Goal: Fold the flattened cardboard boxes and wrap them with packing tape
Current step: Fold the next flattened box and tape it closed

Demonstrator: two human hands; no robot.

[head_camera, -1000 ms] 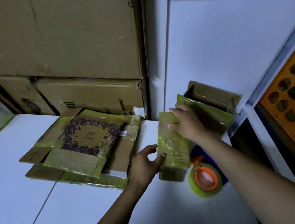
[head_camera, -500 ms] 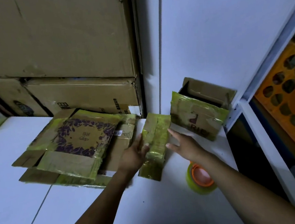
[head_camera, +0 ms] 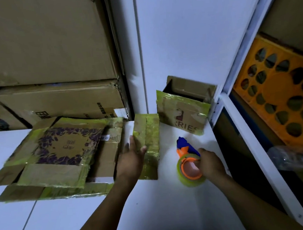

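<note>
On the white tabletop (head_camera: 83, 220), the left hand (head_camera: 130, 160) is lying open on the folded box (head_camera: 147, 133); the right hand (head_camera: 209, 163) is gripping the tape roll (head_camera: 188, 168) near the right edge.

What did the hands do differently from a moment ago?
The right hand let go of the small taped box, moved down to the right and took hold of the tape dispenser. The box was laid flat on the white table, and the left hand now rests on its left edge. The flattened boxes and the open box by the wall stayed put.
</note>
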